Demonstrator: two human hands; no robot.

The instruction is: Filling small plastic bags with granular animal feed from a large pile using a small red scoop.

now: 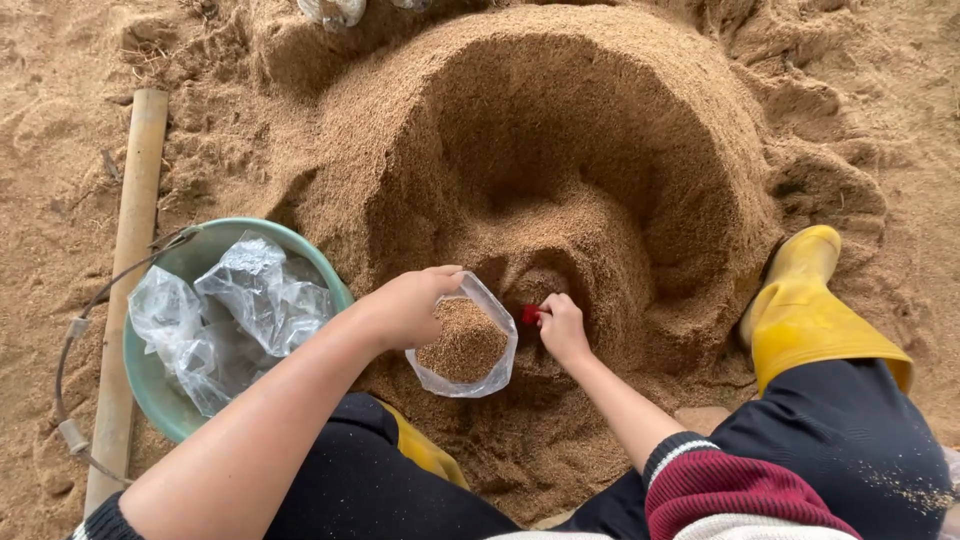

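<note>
My left hand grips the rim of a clear plastic bag and holds it open; the bag is partly filled with brown sawdust-like grain. My right hand is closed on a small red scoop, of which only a bit shows, right beside the bag's mouth. Both hands are at the foot of a big hollowed heap of the same brown material.
A green bucket with crumpled clear bags and a wire handle stands at the left. A wooden pole lies beyond it. My yellow rubber boots rest at the heap's right, and my dark trousers fill the bottom.
</note>
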